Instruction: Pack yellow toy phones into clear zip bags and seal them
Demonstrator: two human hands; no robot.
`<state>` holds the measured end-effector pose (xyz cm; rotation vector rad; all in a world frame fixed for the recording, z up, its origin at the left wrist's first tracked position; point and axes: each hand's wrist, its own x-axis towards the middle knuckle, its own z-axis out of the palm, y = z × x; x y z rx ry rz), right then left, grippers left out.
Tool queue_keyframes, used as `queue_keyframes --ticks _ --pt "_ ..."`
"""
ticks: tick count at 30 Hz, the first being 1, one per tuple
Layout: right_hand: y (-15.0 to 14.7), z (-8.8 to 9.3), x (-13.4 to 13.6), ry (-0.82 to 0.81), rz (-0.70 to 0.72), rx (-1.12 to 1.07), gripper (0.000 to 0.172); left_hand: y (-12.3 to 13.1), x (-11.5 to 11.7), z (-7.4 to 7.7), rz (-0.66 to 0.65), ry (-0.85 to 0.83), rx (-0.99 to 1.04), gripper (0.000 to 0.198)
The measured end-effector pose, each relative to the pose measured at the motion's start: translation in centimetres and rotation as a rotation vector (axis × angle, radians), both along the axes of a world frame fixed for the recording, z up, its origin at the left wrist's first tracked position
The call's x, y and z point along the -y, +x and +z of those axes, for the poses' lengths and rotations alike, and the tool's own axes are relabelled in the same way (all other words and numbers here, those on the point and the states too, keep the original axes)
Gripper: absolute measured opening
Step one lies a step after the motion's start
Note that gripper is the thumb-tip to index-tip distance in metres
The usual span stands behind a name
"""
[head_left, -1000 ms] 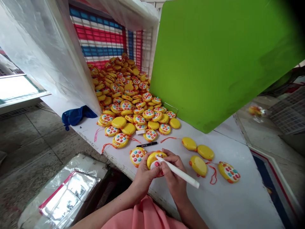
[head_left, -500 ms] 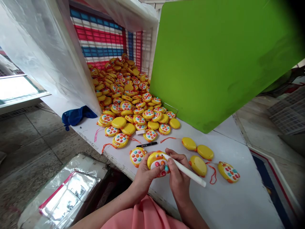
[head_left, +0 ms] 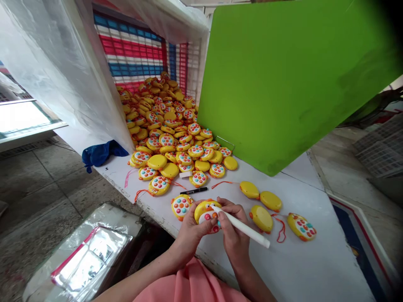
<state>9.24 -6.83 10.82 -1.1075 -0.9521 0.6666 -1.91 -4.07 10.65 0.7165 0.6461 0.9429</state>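
Note:
My left hand (head_left: pixel 192 230) grips a yellow duck-shaped toy (head_left: pixel 199 212) with coloured round buttons, its face turned up. In my right hand (head_left: pixel 234 228) is a white pen (head_left: pixel 247 230), held like a writing tool, its tip at the eyes of the toy. Whether the tip touches the surface I cannot tell. Just left of the held toy lies another button toy (head_left: pixel 181 206), face up. Behind them rests a black marker (head_left: pixel 193 191). To the right are several yellow toys (head_left: pixel 262 219) lying face down, and one button toy (head_left: pixel 302 227) with its buttons up.
A big heap of the same toys (head_left: pixel 170 126) spills from a crate lined with striped cloth (head_left: pixel 132 46). A green board (head_left: pixel 267 84) stands at the right of the heap. A blue cloth (head_left: pixel 102 154) lies on the left edge of the white table (head_left: pixel 302 272). A plastic-wrapped package (head_left: pixel 91 260) sits below left.
The white pen and my right hand have shifted slightly left, with the tip moving across the toy's eyes. My left hand keeps the toy in the same place.

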Motion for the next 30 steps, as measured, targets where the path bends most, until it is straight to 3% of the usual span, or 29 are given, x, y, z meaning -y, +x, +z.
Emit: queue_keyframes --ticks 20,24,27,30 --pt "0.1 0.0 0.0 0.009 -0.003 -0.029 0.011 0.0 0.0 0.1 0.007 -0.02 0.005 0.047" --pt "0.7 0.0 -0.2 -0.11 -0.143 0.037 0.028 0.0 -0.1 0.0 0.012 -0.09 0.024 0.052" --pt "1.4 -0.4 0.0 -0.241 -0.023 0.078 0.041 0.2 -0.2 -0.3 0.024 -0.113 0.004 0.057" --pt "2.1 -1.4 0.7 -0.317 0.033 0.096 0.043 0.8 -0.3 -0.7 -0.029 -0.11 -0.033 0.063"
